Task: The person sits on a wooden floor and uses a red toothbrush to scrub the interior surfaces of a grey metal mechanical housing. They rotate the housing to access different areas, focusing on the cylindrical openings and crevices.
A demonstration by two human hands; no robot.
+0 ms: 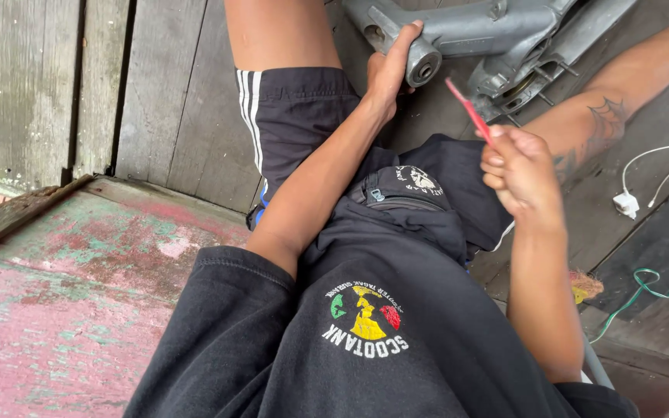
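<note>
A grey metal motorcycle swing arm (478, 35) lies on the wooden floor between my legs at the top of the view. My left hand (389, 70) grips its round pivot end. My right hand (516, 170) is raised a little nearer to me and is closed on a thin red tool (468, 110). The tool's tip points up and left toward the metal part without touching it. I sit in black shorts and a black shirt.
A white cable with a plug (627, 203) and a green wire (644, 286) lie on the dark boards at right. A worn red-painted plank (63, 294) is at lower left, with grey weathered boards (25, 85) beyond it.
</note>
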